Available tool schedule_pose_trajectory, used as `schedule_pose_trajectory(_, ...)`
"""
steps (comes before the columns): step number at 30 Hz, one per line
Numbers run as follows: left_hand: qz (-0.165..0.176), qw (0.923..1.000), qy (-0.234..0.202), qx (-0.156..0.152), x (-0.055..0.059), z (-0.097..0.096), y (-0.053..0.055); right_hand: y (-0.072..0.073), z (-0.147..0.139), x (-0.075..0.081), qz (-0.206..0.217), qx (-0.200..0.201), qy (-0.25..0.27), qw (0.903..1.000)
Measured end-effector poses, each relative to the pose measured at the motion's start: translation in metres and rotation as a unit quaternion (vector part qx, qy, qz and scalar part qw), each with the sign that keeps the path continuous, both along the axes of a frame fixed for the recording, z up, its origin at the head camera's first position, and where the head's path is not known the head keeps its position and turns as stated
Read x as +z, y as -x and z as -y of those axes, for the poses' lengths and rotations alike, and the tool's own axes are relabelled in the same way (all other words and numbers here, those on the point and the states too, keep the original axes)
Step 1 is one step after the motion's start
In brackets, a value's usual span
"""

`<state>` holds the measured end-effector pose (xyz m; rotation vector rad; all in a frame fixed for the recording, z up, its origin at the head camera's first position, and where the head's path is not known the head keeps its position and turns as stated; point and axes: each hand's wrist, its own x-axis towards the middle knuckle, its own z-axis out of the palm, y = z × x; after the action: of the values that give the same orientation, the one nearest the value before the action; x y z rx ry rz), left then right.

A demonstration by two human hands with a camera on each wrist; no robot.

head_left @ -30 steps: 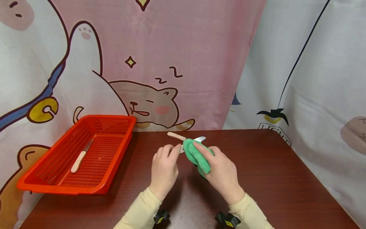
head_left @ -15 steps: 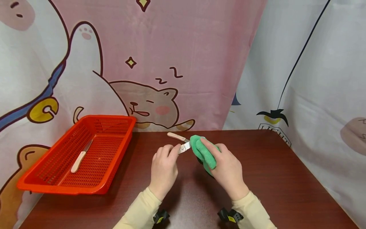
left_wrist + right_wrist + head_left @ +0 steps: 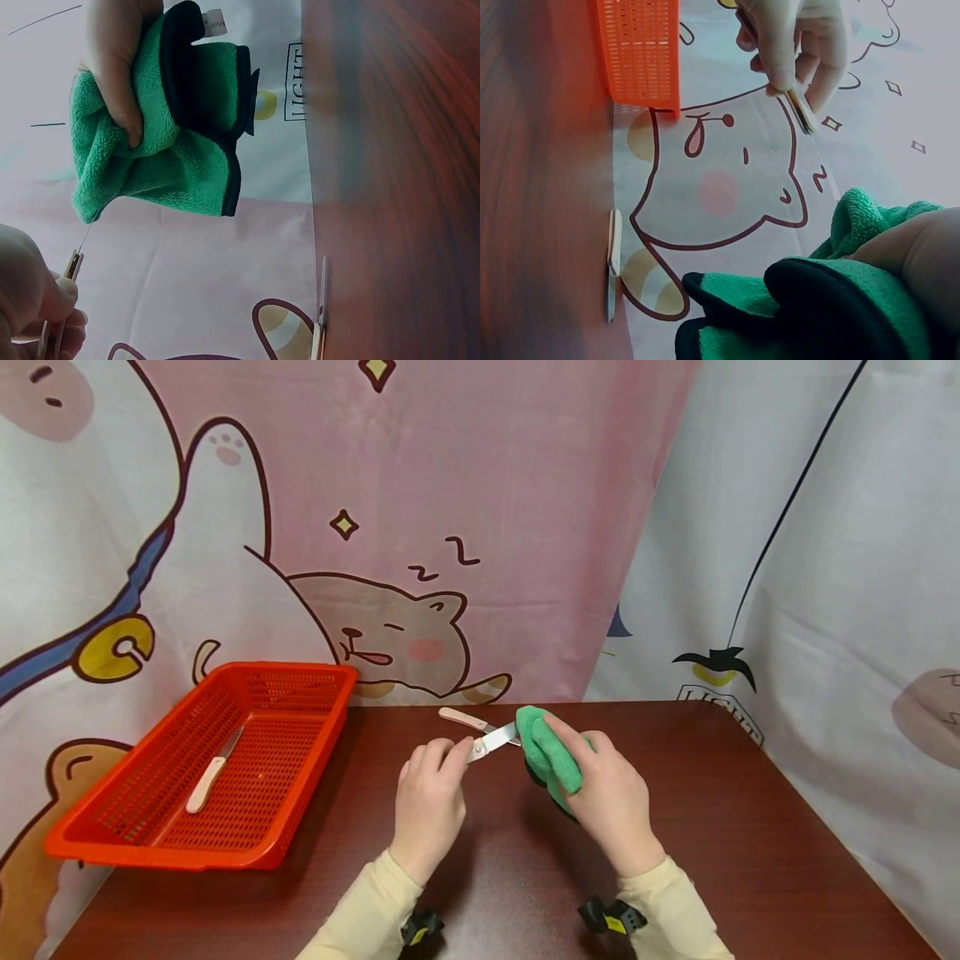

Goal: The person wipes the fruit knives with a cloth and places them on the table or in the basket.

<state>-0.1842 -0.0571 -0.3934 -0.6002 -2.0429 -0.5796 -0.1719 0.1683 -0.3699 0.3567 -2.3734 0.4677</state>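
My left hand (image 3: 430,806) grips a folding knife (image 3: 497,740) by its pale handle, the blade pointing up and to the right above the table. A folded green cloth (image 3: 553,760) with black edging is held in my right hand (image 3: 611,802), covering the blade's tip. In the left wrist view, the cloth (image 3: 187,169) hangs in folds from the right hand, and the blade appears as a thin line. The right wrist view shows the held knife's handle (image 3: 802,116) between the left thumb and fingers.
A second pale-handled knife (image 3: 461,718) lies near the back edge of the brown table (image 3: 720,827), behind the held blade. To the left stands a red plastic basket (image 3: 296,810), with another knife (image 3: 206,783) inside. Printed curtains (image 3: 525,527) hang behind the table.
My right hand has slid the cloth up and to the right along the blade, uncovering more of it. My left hand has stayed nearly still.
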Motion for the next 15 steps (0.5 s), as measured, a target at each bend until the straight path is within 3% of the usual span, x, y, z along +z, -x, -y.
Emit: schedule_pose_trajectory(15,-0.002,0.9996,-0.025,-0.011,0.000,0.005,0.002,0.004,-0.017,0.001,0.021,-0.023,0.006,0.9995)
